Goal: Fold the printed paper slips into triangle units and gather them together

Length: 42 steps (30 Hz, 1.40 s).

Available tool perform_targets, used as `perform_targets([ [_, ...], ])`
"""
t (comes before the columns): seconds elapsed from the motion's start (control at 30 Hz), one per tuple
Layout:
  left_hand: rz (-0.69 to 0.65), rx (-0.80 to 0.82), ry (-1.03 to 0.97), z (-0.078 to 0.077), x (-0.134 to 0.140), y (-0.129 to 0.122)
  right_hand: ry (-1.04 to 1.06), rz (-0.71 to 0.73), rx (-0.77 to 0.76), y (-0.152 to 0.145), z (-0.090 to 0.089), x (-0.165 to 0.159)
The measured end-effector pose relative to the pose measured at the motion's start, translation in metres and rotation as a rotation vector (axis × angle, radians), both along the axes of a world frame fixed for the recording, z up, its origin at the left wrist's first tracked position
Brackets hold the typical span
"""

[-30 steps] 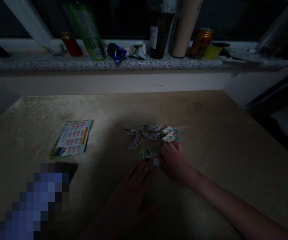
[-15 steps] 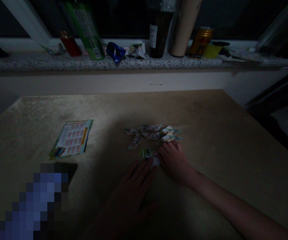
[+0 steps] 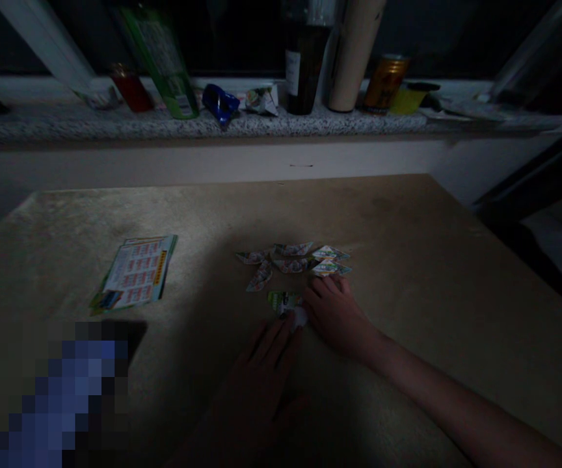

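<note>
A small folded piece of printed paper [image 3: 279, 301], green and white, lies on the table in front of me. My left hand [image 3: 264, 370] is stretched out flat, its fingertips touching the paper's lower edge. At the paper's right end, my right hand [image 3: 335, 316] has its fingers bent and closed on the edge; the fingertips are partly hidden. Just beyond are several folded paper pieces with pointed ends, among them a whitish piece [image 3: 330, 267] close to my right knuckles and a darker piece [image 3: 260, 276] on the left.
A stack of printed sheets [image 3: 137, 273] lies on the table [image 3: 408, 227] at the left. A blurred-out blue shape [image 3: 66, 396] covers the lower left. Along the stone windowsill [image 3: 242, 129] stand a green container [image 3: 166, 65], a dark bottle [image 3: 303, 71] and an orange can [image 3: 386, 84].
My left fingers have shifted slightly down off the paper, so a little more of its green print shows. The right hand keeps its place at the paper. The whole view has moved slightly.
</note>
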<state>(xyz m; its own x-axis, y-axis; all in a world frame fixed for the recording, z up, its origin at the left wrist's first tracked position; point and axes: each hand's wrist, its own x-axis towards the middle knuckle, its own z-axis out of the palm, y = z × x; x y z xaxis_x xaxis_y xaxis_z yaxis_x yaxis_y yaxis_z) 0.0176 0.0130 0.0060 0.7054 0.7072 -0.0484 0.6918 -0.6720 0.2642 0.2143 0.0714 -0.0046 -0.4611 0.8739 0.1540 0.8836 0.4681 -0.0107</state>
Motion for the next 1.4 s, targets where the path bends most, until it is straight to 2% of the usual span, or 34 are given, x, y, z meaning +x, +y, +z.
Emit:
perform_targets([
  [0.47, 0.005, -0.113, -0.023, 0.003, -0.006, -0.001, -0.017, 0.003, 0.003, 0.000, 0.002, -0.003],
  [0.93, 0.054, -0.095, -0.024, 0.000, 0.001, -0.003, -0.031, -0.006, 0.020, -0.001, 0.000, -0.003],
  [1.13, 0.060, -0.089, -0.025, 0.006, 0.002, -0.001, -0.010, 0.008, 0.023, 0.000, 0.000, -0.004],
  [1.23, 0.056, -0.089, 0.001, 0.008, 0.003, -0.001, 0.046, -0.006, 0.020, 0.000, 0.002, -0.002],
  [1.33, 0.048, -0.065, 0.027, 0.007, 0.004, -0.001, 0.223, -0.008, 0.027, -0.007, 0.009, 0.006],
  [1.4, 0.046, -0.045, 0.036, 0.006, 0.003, -0.001, 0.326, 0.055, 0.051, -0.016, 0.013, 0.014],
])
